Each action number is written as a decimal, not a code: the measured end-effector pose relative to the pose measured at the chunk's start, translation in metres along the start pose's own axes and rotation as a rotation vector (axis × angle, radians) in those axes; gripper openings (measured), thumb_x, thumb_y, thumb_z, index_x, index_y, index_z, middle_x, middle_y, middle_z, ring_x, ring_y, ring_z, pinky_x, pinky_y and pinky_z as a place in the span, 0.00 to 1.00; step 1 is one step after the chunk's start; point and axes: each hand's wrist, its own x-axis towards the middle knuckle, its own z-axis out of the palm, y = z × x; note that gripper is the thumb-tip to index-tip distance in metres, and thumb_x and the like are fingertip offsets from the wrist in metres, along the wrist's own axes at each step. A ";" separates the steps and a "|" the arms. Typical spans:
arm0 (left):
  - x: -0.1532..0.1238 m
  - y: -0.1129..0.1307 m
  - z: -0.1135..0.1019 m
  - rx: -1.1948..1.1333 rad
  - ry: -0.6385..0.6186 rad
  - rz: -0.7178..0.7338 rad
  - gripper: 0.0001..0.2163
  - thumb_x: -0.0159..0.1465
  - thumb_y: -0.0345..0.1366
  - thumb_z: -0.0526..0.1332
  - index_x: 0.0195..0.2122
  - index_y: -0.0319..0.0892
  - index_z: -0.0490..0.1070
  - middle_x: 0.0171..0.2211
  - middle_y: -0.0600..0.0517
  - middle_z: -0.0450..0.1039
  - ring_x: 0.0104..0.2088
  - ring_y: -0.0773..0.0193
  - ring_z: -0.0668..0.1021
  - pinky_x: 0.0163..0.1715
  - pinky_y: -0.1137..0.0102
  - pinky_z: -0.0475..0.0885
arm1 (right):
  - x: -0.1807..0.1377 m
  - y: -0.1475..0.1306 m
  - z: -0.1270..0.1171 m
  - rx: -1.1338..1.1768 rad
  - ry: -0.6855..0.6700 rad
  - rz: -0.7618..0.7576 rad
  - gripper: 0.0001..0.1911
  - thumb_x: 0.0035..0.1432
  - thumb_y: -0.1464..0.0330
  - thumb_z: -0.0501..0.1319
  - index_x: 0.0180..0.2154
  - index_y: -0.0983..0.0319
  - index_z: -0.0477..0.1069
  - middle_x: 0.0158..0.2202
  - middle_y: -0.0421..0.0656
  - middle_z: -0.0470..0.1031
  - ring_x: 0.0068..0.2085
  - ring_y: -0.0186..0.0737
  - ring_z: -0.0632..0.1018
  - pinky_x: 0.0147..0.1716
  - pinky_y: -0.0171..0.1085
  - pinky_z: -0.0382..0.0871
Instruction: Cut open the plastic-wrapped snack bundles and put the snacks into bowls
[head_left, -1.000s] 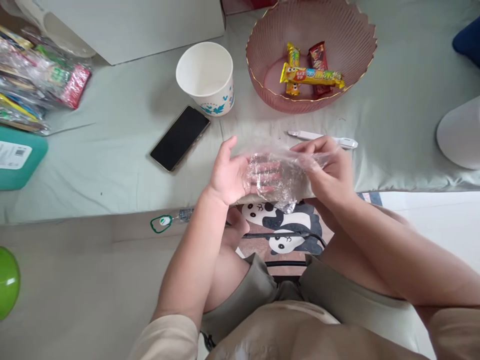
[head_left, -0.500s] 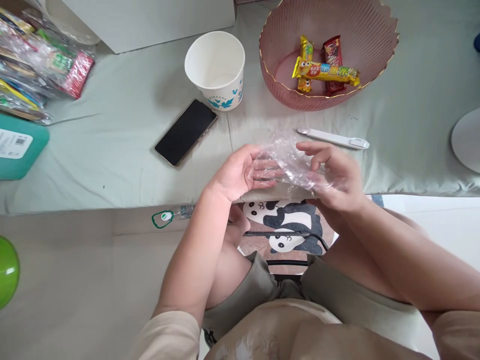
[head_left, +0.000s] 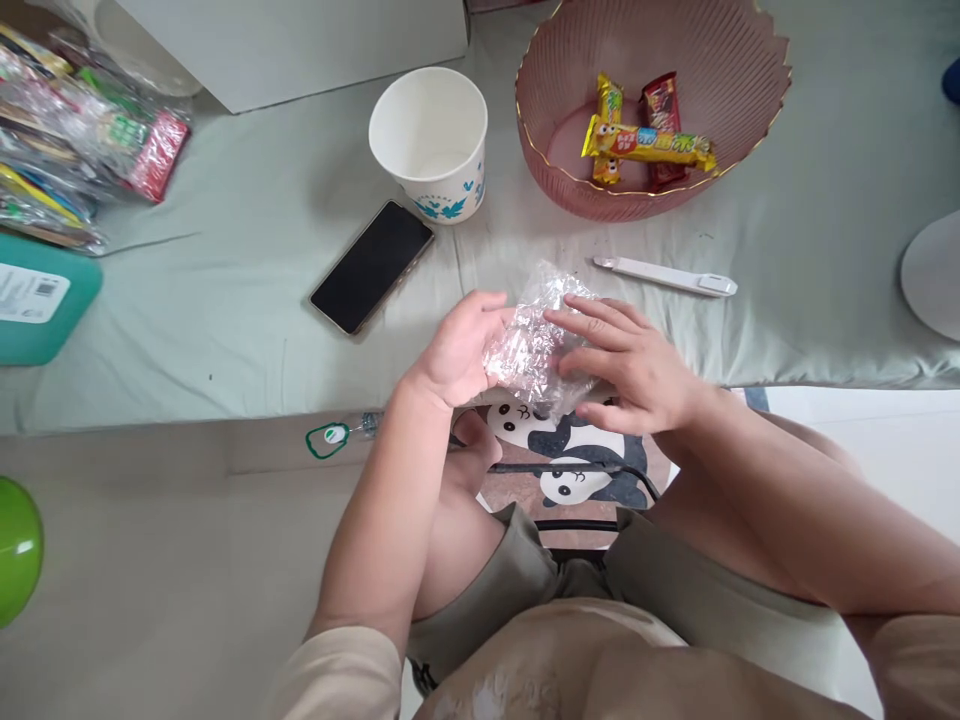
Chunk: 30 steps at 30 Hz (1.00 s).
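A crumpled sheet of clear plastic wrap (head_left: 531, 345) lies bunched between my two hands, over the front edge of the cloth-covered surface. Cupped palm up, my left hand (head_left: 463, 350) holds the wrap from the left, its fingers mostly covered by the plastic. My right hand (head_left: 626, 365) rests palm down against the wrap's right side with its fingers spread. Just beyond that hand is a white utility knife (head_left: 664, 276), lying flat. A black phone (head_left: 373, 266) lies to the left, beside a white paper bucket (head_left: 431, 130) with blue leaf prints.
A pink ribbed bowl (head_left: 551, 185) with a gold rim holds several wrapped snacks (head_left: 649, 142). Plastic-wrapped packages (head_left: 90, 130) and a teal container (head_left: 64, 320) stand at left. Behind is a white box (head_left: 315, 45); a white round object (head_left: 934, 275) sits at right.
My right hand has turned palm down and moved left onto the plastic wrap. The wrap is now bunched more compactly against my left hand, which has barely moved.
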 end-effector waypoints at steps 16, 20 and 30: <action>-0.017 0.010 0.002 0.084 0.179 0.125 0.24 0.50 0.29 0.62 0.50 0.38 0.74 0.36 0.44 0.85 0.36 0.51 0.87 0.36 0.61 0.83 | -0.002 0.012 -0.013 0.151 0.394 0.469 0.10 0.66 0.58 0.64 0.41 0.56 0.78 0.53 0.48 0.83 0.58 0.55 0.82 0.59 0.56 0.76; -0.017 0.008 0.002 0.118 0.080 0.161 0.30 0.51 0.32 0.63 0.59 0.43 0.72 0.36 0.46 0.86 0.36 0.51 0.88 0.40 0.59 0.82 | 0.003 0.007 -0.010 0.623 0.408 0.544 0.29 0.66 0.45 0.61 0.61 0.53 0.67 0.55 0.49 0.81 0.53 0.52 0.84 0.49 0.50 0.82; -0.010 0.006 0.003 0.158 0.147 0.192 0.25 0.52 0.35 0.65 0.53 0.40 0.74 0.35 0.47 0.85 0.35 0.52 0.87 0.41 0.60 0.82 | 0.010 0.004 -0.008 0.935 0.372 0.755 0.13 0.64 0.54 0.65 0.34 0.54 0.73 0.29 0.41 0.79 0.33 0.47 0.83 0.34 0.48 0.81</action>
